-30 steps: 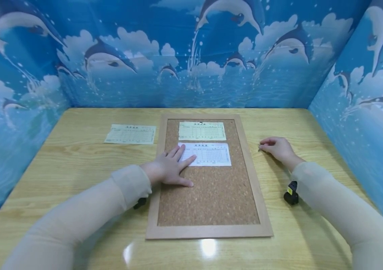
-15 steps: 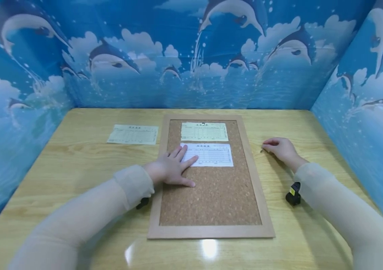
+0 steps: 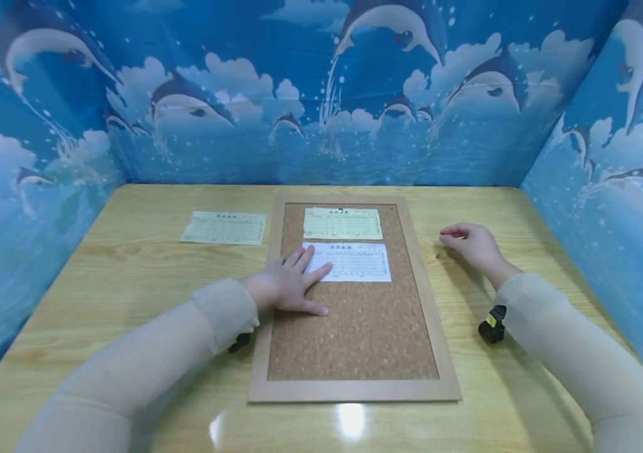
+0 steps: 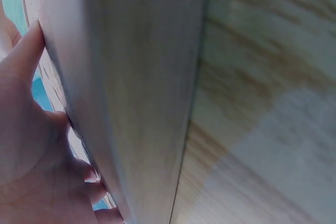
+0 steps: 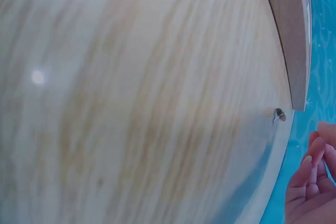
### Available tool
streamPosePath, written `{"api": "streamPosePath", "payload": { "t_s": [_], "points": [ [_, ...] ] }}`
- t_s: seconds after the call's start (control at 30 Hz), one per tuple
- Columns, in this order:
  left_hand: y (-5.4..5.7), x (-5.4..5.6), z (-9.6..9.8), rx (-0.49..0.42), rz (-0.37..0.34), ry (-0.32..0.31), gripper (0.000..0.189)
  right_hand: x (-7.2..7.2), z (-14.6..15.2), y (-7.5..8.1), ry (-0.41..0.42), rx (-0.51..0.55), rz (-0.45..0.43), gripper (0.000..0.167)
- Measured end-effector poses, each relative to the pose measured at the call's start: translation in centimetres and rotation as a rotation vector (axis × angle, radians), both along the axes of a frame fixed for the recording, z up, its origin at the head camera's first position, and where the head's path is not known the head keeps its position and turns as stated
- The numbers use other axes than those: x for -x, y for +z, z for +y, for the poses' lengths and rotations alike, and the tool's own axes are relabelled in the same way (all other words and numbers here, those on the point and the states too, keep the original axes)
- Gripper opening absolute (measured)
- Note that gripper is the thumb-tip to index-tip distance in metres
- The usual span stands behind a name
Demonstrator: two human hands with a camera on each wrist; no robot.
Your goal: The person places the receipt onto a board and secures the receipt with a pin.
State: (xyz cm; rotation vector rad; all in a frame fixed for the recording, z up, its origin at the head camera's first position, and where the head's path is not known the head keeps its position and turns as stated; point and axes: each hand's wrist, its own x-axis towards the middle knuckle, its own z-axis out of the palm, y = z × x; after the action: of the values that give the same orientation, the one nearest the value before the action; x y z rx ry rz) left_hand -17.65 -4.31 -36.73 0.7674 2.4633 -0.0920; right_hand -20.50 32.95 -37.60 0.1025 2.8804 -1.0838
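Note:
My left hand [image 3: 290, 283] lies with spread fingers on the white printed slip [image 3: 361, 263], its thumb on the cork board [image 3: 355, 340]. Above that slip, a pale yellow printed slip [image 3: 343, 224] is fixed to the cork by a thumbtack [image 3: 340, 211] at its top edge. Right of the board, my right hand [image 3: 473, 246] is raised a little over the table, thumb and forefinger pinched together. A tiny dark tack-like speck shows at those fingertips in the head view. Just below them a metal thumbtack [image 5: 280, 114] lies on the tabletop.
A second pale green slip [image 3: 223, 228] lies on the wooden table [image 3: 146, 270] left of the board. The board's raised wooden frame [image 3: 355, 391] borders the cork. Dolphin-printed cloth [image 3: 321, 94] walls the table at the back and sides.
My right hand has lifted slightly off the table, away from the thumbtack lying there. My left hand keeps its place on the white slip.

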Motion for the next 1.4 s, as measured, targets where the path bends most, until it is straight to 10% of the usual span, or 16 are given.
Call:
{"api": "streamPosePath", "payload": {
  "t_s": [1.4],
  "points": [
    [-0.4, -0.1, 0.0, 0.004, 0.029, -0.016, 0.094, 1.4, -10.3, 0.9, 0.155, 0.238, -0.062, 0.028]
  ]
}}
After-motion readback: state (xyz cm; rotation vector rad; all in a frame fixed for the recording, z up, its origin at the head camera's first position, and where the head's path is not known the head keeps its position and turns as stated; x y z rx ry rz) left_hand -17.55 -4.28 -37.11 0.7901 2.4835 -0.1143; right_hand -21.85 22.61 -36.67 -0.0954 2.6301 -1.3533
